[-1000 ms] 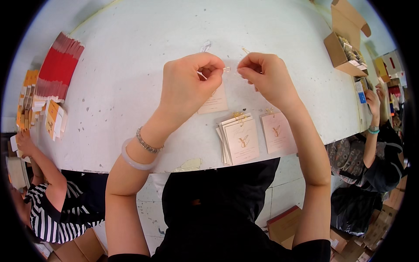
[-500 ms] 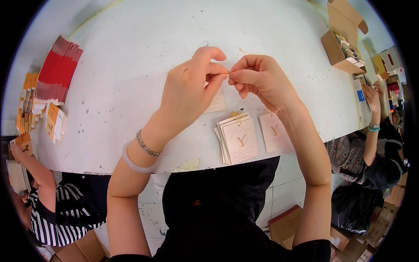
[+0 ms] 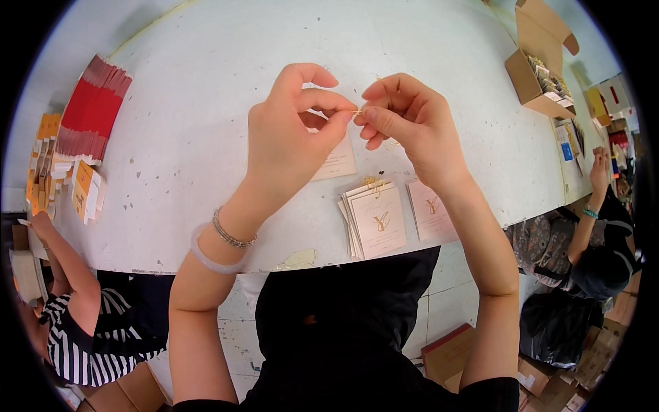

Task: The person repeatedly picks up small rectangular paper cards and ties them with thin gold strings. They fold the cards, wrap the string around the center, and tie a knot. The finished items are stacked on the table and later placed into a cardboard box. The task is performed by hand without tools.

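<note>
Above the table, my left hand and my right hand meet fingertip to fingertip. Between them is a small thin gold piece, pinched by thumb and forefinger on each side; it is too small to tell its kind. Below my hands lies a fanned stack of pale pink cards, with gold bits bunched at its top edge. Beside it, a further pale pink card is partly covered by my right forearm. Another card shows only in part behind my left hand.
Red packets are piled at the far left, by orange-and-white cartons. An open cardboard box full of cards stands at the far right. People sit on both sides: a striped top at left, a person's hand at right.
My hands have shifted slightly, and more of the thin gold piece shows between the fingertips. At right, the other person's hand has drawn back from the table; at left, the neighbour's arm has moved.
</note>
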`<state>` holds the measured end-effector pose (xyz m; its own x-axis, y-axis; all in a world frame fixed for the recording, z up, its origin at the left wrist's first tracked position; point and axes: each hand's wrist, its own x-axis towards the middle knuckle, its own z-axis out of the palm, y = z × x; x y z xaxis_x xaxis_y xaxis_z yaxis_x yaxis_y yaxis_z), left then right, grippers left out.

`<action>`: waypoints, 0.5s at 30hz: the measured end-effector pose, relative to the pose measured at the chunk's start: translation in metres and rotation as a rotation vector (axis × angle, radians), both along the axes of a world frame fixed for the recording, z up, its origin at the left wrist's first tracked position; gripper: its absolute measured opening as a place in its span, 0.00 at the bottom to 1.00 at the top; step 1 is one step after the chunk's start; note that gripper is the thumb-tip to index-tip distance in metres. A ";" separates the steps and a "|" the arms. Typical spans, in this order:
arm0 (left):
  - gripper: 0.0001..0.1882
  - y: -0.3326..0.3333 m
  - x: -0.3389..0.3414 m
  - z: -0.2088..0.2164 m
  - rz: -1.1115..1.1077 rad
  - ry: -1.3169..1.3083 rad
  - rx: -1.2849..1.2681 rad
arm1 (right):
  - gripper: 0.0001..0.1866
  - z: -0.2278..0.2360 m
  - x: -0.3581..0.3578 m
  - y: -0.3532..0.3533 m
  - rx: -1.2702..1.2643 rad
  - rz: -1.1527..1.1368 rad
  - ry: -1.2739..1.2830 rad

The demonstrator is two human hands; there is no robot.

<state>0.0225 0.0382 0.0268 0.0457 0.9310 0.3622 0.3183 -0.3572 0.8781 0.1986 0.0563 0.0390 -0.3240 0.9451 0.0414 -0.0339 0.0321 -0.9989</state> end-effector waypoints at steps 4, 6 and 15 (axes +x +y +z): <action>0.12 -0.001 0.004 -0.004 0.050 0.149 0.261 | 0.04 0.003 0.005 0.001 -0.112 0.029 0.028; 0.11 0.002 0.004 -0.008 0.059 0.217 0.465 | 0.05 0.005 0.005 0.001 -0.175 0.039 0.065; 0.08 -0.001 0.004 -0.010 0.034 0.173 0.452 | 0.04 0.006 0.008 0.004 -0.327 0.040 0.148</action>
<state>0.0270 0.0374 0.0168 0.1128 0.6841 0.7206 0.4641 -0.6776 0.5705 0.2067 0.0606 0.0448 -0.3740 0.9029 -0.2120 -0.1736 -0.2927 -0.9403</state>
